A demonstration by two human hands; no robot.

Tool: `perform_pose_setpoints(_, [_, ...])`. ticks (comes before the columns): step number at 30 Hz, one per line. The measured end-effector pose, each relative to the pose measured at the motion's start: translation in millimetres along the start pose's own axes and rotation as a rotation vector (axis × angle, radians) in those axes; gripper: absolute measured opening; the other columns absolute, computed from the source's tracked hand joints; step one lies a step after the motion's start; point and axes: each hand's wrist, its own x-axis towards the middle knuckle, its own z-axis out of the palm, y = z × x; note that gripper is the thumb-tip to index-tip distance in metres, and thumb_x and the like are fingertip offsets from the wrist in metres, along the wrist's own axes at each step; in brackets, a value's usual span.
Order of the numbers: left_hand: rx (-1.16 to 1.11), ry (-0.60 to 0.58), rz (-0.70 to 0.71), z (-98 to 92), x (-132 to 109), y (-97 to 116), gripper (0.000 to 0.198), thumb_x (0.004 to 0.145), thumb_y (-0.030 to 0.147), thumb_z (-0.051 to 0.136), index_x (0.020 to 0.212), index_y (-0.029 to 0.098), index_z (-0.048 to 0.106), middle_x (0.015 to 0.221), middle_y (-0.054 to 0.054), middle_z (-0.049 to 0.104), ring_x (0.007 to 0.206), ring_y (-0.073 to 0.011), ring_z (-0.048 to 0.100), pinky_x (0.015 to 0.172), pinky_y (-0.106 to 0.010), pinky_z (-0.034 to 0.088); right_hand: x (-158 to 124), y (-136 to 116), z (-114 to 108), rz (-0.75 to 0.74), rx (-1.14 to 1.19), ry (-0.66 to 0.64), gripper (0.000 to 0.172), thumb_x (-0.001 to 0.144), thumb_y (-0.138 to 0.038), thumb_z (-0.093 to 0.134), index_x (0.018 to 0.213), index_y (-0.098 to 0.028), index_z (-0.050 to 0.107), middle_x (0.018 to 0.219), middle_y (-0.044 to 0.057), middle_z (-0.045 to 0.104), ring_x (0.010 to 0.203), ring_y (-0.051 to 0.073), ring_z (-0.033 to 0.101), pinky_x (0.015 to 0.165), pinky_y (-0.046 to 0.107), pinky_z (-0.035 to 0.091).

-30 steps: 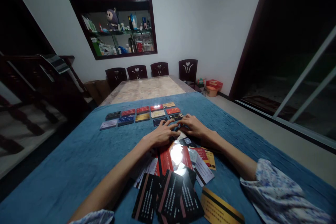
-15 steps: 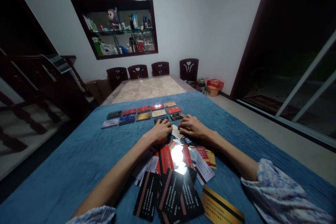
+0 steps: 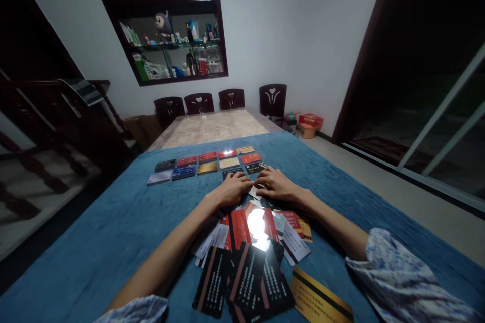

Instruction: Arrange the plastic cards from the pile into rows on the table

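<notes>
At the far end of a loose heap of cards, my two hands almost meet. My left hand (image 3: 234,189) has its fingers bent and closed, just in front of a dark card (image 3: 232,172); whatever is under them is hidden. My right hand (image 3: 278,185) curls its fingers and thumb at a pale card (image 3: 254,193), which shows in part between the hands. Nearer me lie red cards (image 3: 239,227), black cards (image 3: 212,280), a lilac-white card (image 3: 296,245) and a gold card (image 3: 320,295), overlapping in places.
Beyond my hands, small card stacks stand in two rows, among them a blue stack (image 3: 184,172) and a gold stack (image 3: 207,168). A blue cloth (image 3: 113,232) covers the near table; the bare tabletop (image 3: 215,127) shows behind it. Dark chairs (image 3: 272,101) line the far end.
My right hand has shifted slightly left, closer to my left hand, and covers more of the pale card. The card stacks and the near cards stay where they were.
</notes>
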Motion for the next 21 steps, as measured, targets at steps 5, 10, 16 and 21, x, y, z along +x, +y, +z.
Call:
perform_pose_setpoints(5, [0.069, 0.057, 0.059, 3.1, -0.7, -3.5, 0.043, 0.082, 0.004, 0.050, 0.119, 0.021, 0.061, 0.124, -0.008, 0.065, 0.124, -0.0265, 0.045, 0.100, -0.045, 0.033, -1.9, 1.0, -0.6, -0.038, 0.038, 0.032, 0.029, 0.091, -0.046, 0.060, 0.101, -0.023, 0.075, 0.105, 0.010, 0.068, 0.103, 0.027, 0.052, 0.085, 0.041, 0.038])
perform_pose_setpoints(10, [0.123, 0.105, 0.075, -1.1, -1.1, -7.7, 0.040, 0.082, 0.003, 0.051, 0.115, 0.021, 0.063, 0.111, -0.008, 0.070, 0.125, -0.0263, 0.045, 0.101, -0.044, 0.031, -3.9, 2.5, -2.7, -0.061, 0.103, 0.110, 0.034, 0.090, -0.050, 0.061, 0.101, -0.022, 0.076, 0.103, 0.010, 0.070, 0.102, 0.026, 0.052, 0.087, 0.041, 0.039])
perform_pose_setpoints(16, [0.159, 0.153, -0.006, -6.2, -0.2, -6.1, 0.027, 0.087, 0.006, 0.048, 0.102, 0.019, 0.066, 0.105, -0.009, 0.071, 0.122, -0.0258, 0.048, 0.103, -0.045, 0.031, -4.0, 4.3, -3.9, -0.092, 0.071, 0.178, 0.019, 0.086, -0.033, 0.066, 0.098, -0.021, 0.075, 0.094, 0.008, 0.071, 0.095, 0.024, 0.054, 0.083, 0.037, 0.039])
perform_pose_setpoints(21, [0.125, 0.214, -0.074, -8.2, -0.2, -3.5, 0.026, 0.090, 0.008, 0.045, 0.103, 0.018, 0.066, 0.103, -0.010, 0.072, 0.115, -0.0248, 0.051, 0.100, -0.043, 0.034, -2.5, 5.2, -1.3, -0.079, 0.033, 0.258, 0.017, 0.087, -0.018, 0.059, 0.096, -0.020, 0.074, 0.090, 0.008, 0.071, 0.092, 0.023, 0.055, 0.078, 0.034, 0.038])
